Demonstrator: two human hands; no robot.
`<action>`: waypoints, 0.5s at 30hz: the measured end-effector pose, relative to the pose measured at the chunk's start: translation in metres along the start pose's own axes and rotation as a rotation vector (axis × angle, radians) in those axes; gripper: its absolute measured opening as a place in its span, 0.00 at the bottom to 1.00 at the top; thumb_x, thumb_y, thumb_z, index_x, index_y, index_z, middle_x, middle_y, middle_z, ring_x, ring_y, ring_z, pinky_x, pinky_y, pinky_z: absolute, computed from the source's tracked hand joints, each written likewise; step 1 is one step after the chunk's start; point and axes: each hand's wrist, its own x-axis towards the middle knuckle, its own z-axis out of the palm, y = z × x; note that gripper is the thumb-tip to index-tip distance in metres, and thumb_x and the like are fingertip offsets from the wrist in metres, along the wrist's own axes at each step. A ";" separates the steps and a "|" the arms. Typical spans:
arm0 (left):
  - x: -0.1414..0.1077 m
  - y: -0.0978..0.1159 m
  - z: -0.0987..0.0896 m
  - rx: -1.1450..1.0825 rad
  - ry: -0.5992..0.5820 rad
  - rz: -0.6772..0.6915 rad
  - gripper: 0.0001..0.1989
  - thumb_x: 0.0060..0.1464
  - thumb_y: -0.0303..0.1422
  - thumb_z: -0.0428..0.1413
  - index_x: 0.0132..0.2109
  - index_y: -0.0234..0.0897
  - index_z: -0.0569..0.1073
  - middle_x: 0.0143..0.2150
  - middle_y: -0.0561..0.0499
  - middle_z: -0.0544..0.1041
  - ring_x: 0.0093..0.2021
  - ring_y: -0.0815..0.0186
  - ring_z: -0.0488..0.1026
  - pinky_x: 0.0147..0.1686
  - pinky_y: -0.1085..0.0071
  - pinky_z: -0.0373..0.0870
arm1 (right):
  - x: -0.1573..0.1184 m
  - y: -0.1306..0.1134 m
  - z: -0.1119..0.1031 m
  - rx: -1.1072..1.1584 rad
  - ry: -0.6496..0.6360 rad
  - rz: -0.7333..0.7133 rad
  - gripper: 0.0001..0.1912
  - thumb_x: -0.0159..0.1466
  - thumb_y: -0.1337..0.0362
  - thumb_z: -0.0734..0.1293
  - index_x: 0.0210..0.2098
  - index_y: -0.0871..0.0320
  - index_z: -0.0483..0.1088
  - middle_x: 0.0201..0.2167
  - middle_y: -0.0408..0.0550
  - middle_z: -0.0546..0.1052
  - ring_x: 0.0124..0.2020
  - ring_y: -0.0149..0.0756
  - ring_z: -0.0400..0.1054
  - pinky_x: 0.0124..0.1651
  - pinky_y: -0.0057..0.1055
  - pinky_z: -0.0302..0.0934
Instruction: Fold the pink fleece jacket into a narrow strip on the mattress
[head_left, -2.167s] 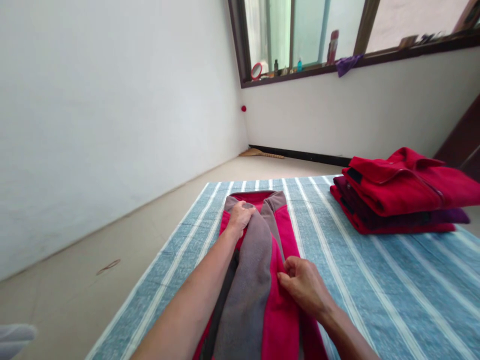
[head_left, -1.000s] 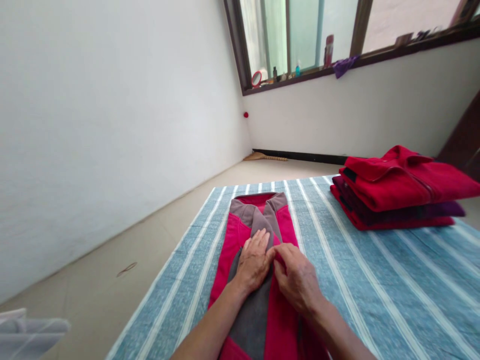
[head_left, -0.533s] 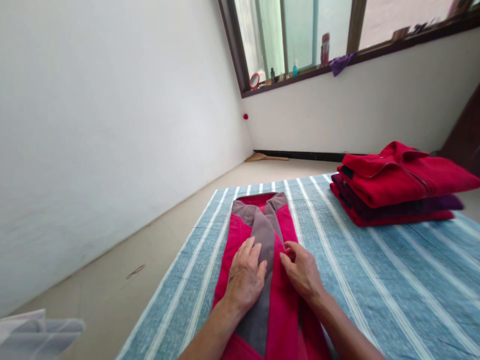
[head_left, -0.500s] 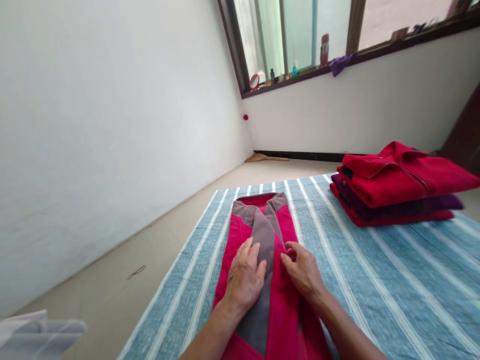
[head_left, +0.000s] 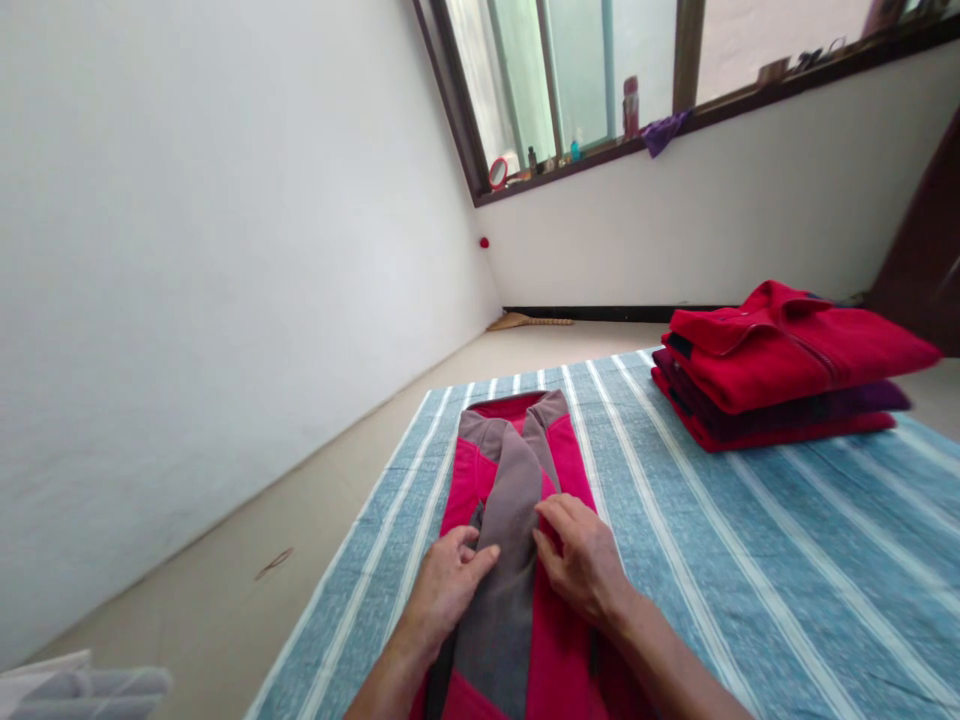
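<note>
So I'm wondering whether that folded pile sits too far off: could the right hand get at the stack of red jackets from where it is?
Probably yes, with a stretch. The right hand rests on the pink and grey garment; only bare striped cloth lies between it and the stack of red jackets.

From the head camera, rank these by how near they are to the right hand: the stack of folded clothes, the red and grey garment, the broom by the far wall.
1. Garment: under the right hand.
2. Stack: far right on the mat.
3. Broom: on the floor by the far wall.
</note>
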 end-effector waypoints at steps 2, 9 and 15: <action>-0.015 0.000 -0.006 -0.049 -0.097 -0.076 0.22 0.44 0.47 0.59 0.41 0.34 0.73 0.24 0.56 0.70 0.26 0.65 0.69 0.24 0.73 0.59 | -0.001 -0.004 0.002 0.008 0.014 -0.046 0.07 0.60 0.73 0.61 0.33 0.59 0.69 0.34 0.50 0.73 0.37 0.39 0.67 0.42 0.32 0.61; -0.072 -0.024 -0.029 -0.295 -0.358 -0.244 0.26 0.39 0.50 0.64 0.41 0.37 0.73 0.24 0.56 0.70 0.26 0.67 0.68 0.24 0.75 0.61 | -0.001 -0.042 -0.009 -0.024 -0.117 -0.102 0.08 0.61 0.72 0.61 0.27 0.58 0.68 0.25 0.46 0.73 0.29 0.34 0.67 0.34 0.28 0.57; -0.099 -0.019 -0.026 -0.672 -0.522 -0.225 0.20 0.38 0.41 0.69 0.35 0.32 0.75 0.31 0.48 0.77 0.31 0.62 0.74 0.33 0.69 0.67 | -0.015 -0.095 -0.037 -0.053 -0.556 -0.027 0.09 0.57 0.59 0.71 0.26 0.56 0.70 0.21 0.40 0.74 0.21 0.31 0.67 0.22 0.24 0.53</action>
